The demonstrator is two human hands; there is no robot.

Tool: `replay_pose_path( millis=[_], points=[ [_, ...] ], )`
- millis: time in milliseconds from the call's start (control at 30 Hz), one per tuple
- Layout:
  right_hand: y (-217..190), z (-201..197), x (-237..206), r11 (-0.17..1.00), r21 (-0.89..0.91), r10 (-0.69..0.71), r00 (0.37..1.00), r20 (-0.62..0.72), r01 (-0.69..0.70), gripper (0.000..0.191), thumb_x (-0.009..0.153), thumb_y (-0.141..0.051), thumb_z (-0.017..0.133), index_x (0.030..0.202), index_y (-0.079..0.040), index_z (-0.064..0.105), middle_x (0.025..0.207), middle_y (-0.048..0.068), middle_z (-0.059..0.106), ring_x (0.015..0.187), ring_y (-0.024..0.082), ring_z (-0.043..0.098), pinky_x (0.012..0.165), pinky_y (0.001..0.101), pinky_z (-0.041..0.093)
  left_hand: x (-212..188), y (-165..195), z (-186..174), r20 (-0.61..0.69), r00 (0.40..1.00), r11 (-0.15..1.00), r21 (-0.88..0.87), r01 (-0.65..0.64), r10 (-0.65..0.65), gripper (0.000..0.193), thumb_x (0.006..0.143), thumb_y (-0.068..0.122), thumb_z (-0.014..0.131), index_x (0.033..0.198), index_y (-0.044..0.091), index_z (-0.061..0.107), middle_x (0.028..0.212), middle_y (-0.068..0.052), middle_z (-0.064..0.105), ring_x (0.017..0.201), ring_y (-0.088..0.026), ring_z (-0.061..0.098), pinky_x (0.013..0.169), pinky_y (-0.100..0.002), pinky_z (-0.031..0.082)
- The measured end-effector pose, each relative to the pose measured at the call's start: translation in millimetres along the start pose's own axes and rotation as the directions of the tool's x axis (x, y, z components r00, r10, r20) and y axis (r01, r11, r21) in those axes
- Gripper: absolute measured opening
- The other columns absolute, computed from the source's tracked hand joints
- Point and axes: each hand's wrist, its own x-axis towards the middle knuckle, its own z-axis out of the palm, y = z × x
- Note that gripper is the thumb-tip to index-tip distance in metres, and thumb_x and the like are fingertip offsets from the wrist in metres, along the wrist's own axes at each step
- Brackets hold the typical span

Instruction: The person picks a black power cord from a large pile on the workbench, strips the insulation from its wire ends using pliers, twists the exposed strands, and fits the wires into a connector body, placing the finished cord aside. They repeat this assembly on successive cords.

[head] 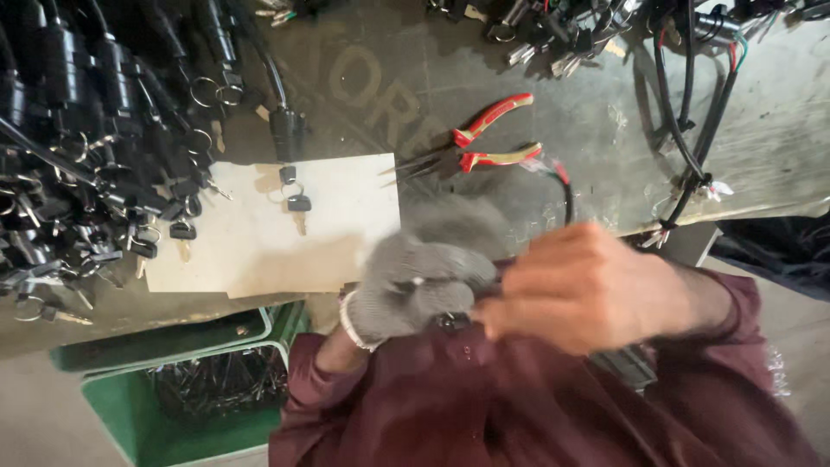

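My left hand (415,281) wears a grey knitted glove and is closed around a small dark part (452,322), close to my chest. My bare right hand (575,285) is closed too, pinching at the same dark part from the right. Both hands are blurred, and the part is mostly hidden between them. A thin black and red wire (562,180) runs from the hands up onto the bench. Red-handled long-nose pliers (471,149) lie on the bench just beyond the hands.
A pale board (259,233) with keys on rings (296,197) lies at left. A heap of black lock parts and keys (95,147) covers the far left. Black cables (692,130) hang at right. A green crate (190,389) of dark pieces sits below the bench.
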Motion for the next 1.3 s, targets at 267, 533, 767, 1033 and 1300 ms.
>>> replay_pose_path(
  millis=[267, 533, 767, 1033, 1300],
  points=[
    [18, 32, 14, 0.869, -0.377, 0.215, 0.932, -0.294, -0.319, 0.029, 0.09, -0.007, 0.077, 0.117, -0.005, 0.071, 0.085, 0.005, 0.062, 0.077, 0.025, 0.061, 0.072, 0.0397, 0.049, -2, -35, 11, -0.171, 0.971, 0.977, -0.166, 0.137, -0.165, 0.081, 0.111, 0.038, 0.058, 0.165, -0.003, 0.014, 0.168, -0.021, 0.028, 0.155, -0.03, 0.033, 0.128, -0.037, 0.028],
    [26, 81, 8, 0.831, -0.095, 0.361, 0.662, -0.657, -0.548, 0.066, 0.099, -0.052, 0.077, 0.132, -0.001, 0.052, 0.134, 0.019, 0.052, 0.13, 0.037, 0.049, 0.11, 0.052, 0.042, -10, -40, 21, -0.208, 0.969, 0.991, -0.058, 0.122, -0.131, 0.07, 0.114, 0.03, 0.049, 0.167, -0.002, 0.017, 0.17, -0.013, 0.032, 0.156, -0.023, 0.038, 0.131, -0.034, 0.031],
    [26, 121, 14, 0.832, -0.12, 0.243, 0.55, -0.799, -0.542, 0.09, 0.082, -0.061, 0.087, 0.139, -0.006, 0.043, 0.144, 0.017, 0.035, 0.139, 0.039, 0.038, 0.117, 0.0563, 0.039, -32, -51, 34, -0.165, 0.934, 0.928, -0.261, 0.267, -0.315, 0.048, 0.116, 0.013, 0.048, 0.159, -0.001, 0.035, 0.157, -0.012, 0.043, 0.144, -0.021, 0.043, 0.121, -0.033, 0.037],
    [25, 127, 8, 0.814, -0.027, 0.406, 0.602, -0.687, -0.58, 0.055, 0.094, -0.026, 0.086, 0.131, 0.0, 0.054, 0.131, 0.02, 0.058, 0.124, 0.037, 0.059, 0.1, 0.0429, 0.052, -73, -108, 64, -0.301, 0.818, 0.831, -0.444, 0.335, -0.491, 0.034, 0.112, 0.011, 0.057, 0.144, -0.001, 0.057, 0.132, -0.011, 0.062, 0.121, -0.019, 0.059, 0.104, -0.033, 0.05],
    [30, 131, -13, 0.848, 0.403, 0.517, 0.704, -0.487, -0.344, 0.03, 0.094, -0.017, 0.065, 0.117, 0.001, 0.059, 0.089, 0.01, 0.068, 0.071, 0.023, 0.068, 0.068, 0.0325, 0.053, -34, -43, 37, -0.213, 0.895, 0.488, -0.873, 0.007, -0.393, 0.058, 0.105, 0.037, 0.056, 0.15, 0.002, 0.042, 0.155, -0.004, 0.05, 0.14, -0.016, 0.053, 0.117, -0.032, 0.045]
  ],
)
